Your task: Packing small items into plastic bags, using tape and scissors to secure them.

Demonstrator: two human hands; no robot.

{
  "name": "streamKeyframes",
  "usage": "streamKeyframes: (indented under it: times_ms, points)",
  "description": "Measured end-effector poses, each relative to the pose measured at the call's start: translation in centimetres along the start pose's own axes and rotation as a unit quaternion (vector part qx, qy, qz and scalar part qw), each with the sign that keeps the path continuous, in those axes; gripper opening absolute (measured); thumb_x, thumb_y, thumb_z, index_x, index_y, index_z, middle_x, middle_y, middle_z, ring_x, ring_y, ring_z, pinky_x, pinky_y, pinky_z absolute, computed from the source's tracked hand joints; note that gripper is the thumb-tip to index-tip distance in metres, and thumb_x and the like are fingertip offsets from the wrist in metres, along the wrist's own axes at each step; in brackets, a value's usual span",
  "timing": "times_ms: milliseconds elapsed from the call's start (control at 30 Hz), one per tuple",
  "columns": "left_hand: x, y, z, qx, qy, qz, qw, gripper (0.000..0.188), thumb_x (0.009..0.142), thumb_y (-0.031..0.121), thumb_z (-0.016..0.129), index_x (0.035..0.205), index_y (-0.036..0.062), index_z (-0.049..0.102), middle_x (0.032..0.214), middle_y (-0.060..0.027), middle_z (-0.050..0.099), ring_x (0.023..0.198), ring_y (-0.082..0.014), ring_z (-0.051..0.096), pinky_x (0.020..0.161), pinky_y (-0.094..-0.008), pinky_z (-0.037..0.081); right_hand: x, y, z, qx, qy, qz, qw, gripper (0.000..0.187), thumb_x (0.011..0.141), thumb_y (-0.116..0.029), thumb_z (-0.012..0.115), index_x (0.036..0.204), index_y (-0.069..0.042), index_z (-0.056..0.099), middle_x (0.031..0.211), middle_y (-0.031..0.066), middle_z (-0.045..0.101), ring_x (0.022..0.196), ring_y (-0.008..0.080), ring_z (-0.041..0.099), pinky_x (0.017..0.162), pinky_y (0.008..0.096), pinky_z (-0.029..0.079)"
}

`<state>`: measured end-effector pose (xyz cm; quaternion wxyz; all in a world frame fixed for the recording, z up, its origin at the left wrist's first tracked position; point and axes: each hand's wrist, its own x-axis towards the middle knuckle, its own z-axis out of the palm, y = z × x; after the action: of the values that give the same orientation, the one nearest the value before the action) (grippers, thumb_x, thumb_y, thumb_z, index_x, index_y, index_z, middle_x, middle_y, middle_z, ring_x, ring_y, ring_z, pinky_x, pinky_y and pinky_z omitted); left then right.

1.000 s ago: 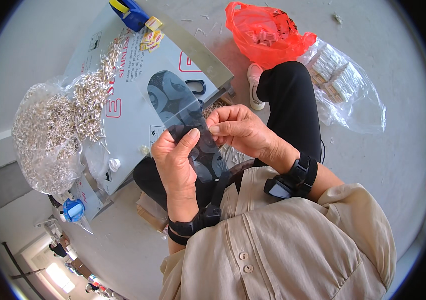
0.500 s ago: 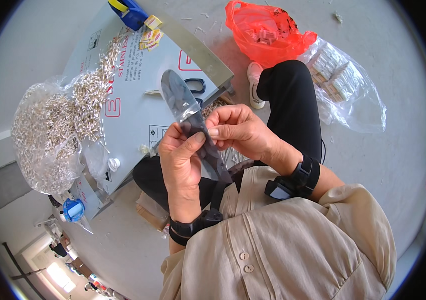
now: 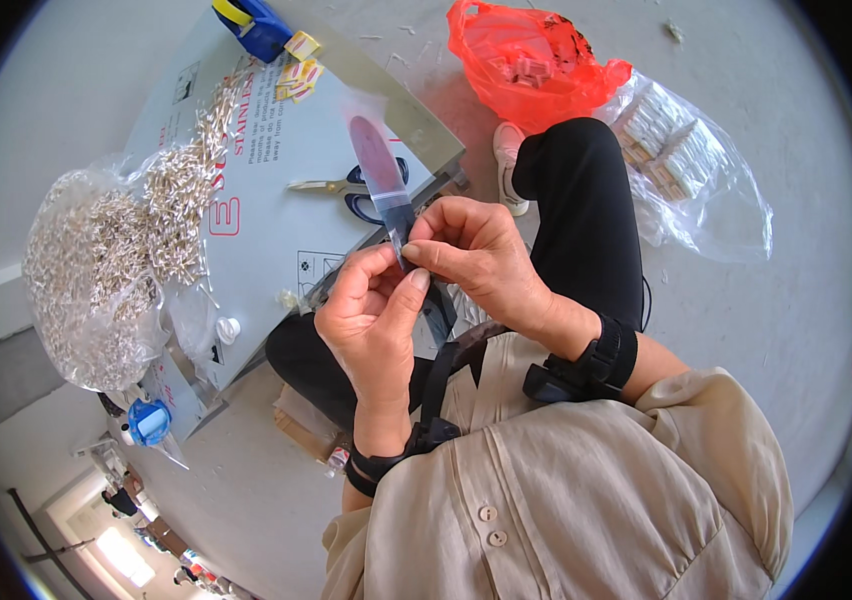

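Observation:
My left hand (image 3: pixel 374 315) and my right hand (image 3: pixel 473 252) meet in front of my chest, both pinching the lower end of a small clear plastic bag (image 3: pixel 379 166). The bag stands up edge-on from my fingertips, narrow and see-through. Beneath it a flattened cardboard box (image 3: pixel 286 195) lies on the floor as a work surface. Blue-handled scissors (image 3: pixel 351 190) rest on the cardboard just behind the bag.
A clear bag of several small pale metal parts (image 3: pixel 96 270) spills over the cardboard's left side. A red plastic bag (image 3: pixel 526 62) and a clear bag of small packets (image 3: pixel 691 165) lie on the floor beyond my knee. A blue tape dispenser (image 3: pixel 256 25) sits at the far edge.
The plastic bag has turned from broad and flat-facing to narrow and edge-on, and it now stands higher. My fingertips have closed together on its lower end.

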<state>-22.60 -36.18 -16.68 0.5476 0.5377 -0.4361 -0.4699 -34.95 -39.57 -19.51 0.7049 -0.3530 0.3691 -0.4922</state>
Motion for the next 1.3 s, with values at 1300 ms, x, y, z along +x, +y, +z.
streamKeyframes:
  times_ms: [1300]
  points:
    - [0.4, 0.3, -0.6, 0.035, 0.029, -0.004, 0.999, 0.017, 0.075, -0.014, 0.06, 0.09, -0.0073, 0.062, 0.091, -0.005, 0.061, 0.077, -0.0071, 0.055, 0.068, -0.0188, 0.045, 0.8, -0.8, 0.4, 0.007, -0.006, 0.084, 0.996, 0.017, 0.081, -0.014, 0.064, 0.073, 0.0, 0.058, 0.059, -0.0011, 0.051, 0.053, 0.004, 0.045, 0.046, 0.0196, 0.036]
